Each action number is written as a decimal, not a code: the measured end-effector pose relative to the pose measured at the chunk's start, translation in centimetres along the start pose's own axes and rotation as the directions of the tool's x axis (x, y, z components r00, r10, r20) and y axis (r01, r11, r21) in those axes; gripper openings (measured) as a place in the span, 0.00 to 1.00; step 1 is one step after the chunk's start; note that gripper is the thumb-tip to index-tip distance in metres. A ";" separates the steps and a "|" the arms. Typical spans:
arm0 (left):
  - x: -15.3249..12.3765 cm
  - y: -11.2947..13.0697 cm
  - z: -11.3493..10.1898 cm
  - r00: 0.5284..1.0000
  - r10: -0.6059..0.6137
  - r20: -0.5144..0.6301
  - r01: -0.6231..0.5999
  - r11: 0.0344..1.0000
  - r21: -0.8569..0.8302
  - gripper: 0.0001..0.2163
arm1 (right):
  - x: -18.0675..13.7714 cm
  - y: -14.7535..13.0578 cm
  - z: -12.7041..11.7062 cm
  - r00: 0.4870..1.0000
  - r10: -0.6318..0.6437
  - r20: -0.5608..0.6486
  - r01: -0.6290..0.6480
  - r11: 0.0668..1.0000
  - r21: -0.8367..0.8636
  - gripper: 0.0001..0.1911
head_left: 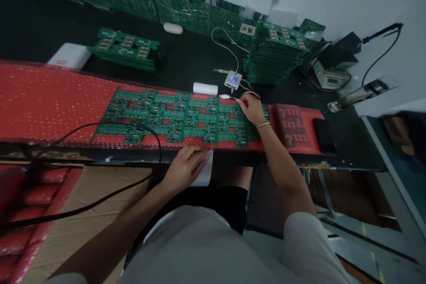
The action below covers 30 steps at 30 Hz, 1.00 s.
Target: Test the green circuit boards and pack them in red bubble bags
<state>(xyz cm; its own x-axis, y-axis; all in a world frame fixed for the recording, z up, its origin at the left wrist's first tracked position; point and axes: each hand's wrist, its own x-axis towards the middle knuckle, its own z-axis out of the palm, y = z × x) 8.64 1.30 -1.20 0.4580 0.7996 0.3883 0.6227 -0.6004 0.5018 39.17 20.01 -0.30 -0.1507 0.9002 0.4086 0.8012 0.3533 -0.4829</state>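
A row of green circuit board panels [199, 117] lies on red bubble wrap along the table's front. Over the right-hand panels, my right hand [253, 108] pinches thin wires between thumb and finger. A white plug [225, 96] lies just left of those fingertips. Behind it sits a small white meter [233, 80] with a lit screen and cables attached. My left hand [184, 164] rests at the table's front edge, below the panels, with its fingers loosely stretched and nothing visible in them. A translucent white strip [203, 171] hangs beside it.
A tall stack of boards [276, 53] stands at the back right, a shorter stack [126, 49] at the back left. Wrapped boards [291, 126] and a black phone [324, 136] lie rightward. A white cylinder [205, 88] lies behind the panels; a black cable [109, 195] loops across the left.
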 end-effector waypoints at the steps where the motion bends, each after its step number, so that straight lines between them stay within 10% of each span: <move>1: -0.2 0.0 0.1 1.000 -0.012 0.005 0.012 1.000 -0.009 0.07 | 0.0 0.0 0.1 1.000 -0.004 0.001 0.004 1.000 -0.012 0.18; 21: -1.6 0.2 2.9 0.999 -0.040 0.026 0.041 0.999 -0.016 0.05 | -0.3 0.8 1.1 0.999 0.006 -0.038 -0.005 0.999 0.036 0.23; 30: -1.5 0.4 3.5 0.979 0.062 -0.194 -0.060 0.998 0.020 0.05 | -0.5 1.0 1.3 0.996 -0.030 -0.081 0.028 0.999 -0.025 0.23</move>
<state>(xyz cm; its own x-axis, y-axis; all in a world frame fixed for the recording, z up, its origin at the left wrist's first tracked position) 10.42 -0.16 -4.28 0.3643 0.7431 0.5614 0.6071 -0.6466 0.4620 39.31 20.27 -2.03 -0.1272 0.8653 0.4848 0.8108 0.3722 -0.4517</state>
